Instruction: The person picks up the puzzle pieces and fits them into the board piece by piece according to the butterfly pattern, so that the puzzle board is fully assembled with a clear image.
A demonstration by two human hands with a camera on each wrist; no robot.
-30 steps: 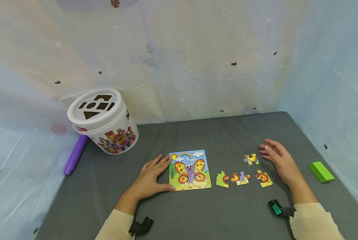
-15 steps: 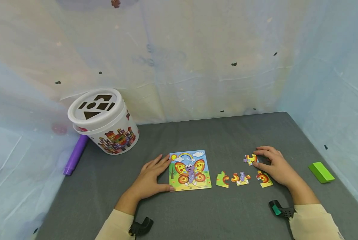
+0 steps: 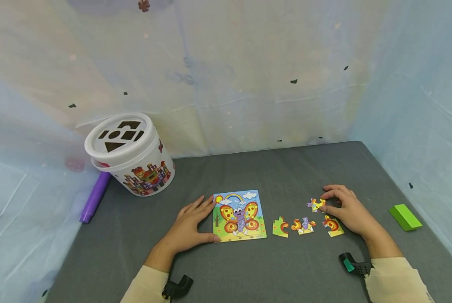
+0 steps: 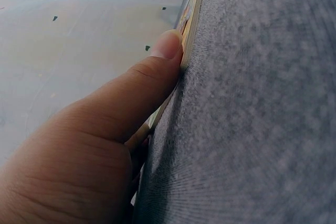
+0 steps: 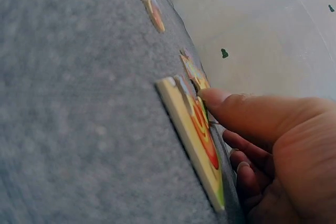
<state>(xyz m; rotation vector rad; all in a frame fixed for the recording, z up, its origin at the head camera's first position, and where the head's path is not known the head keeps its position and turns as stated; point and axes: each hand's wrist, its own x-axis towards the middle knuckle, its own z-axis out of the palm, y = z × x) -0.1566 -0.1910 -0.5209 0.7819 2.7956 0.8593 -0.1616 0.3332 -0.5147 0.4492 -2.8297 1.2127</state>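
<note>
Head view: right of the square butterfly-printed board point(image 3: 239, 215), the right hand point(image 3: 350, 212) pinches a flat yellow-red-purple jigsaw piece point(image 3: 315, 206), long axis roughly boardward; the left hand point(image 3: 190, 225), fingers spread, touches the board's left edge on grey cloth point(image 3: 271, 269). Left wrist: thumb against board. Right wrist: a yellow, red-ringed corner piece point(image 5: 194, 135) crowds the thumb.

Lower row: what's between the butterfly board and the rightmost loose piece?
Per the head view: a green puzzle piece nearer the butterfly board, then a purple-centred puzzle piece. Grey cloth shows in the gaps.
</note>
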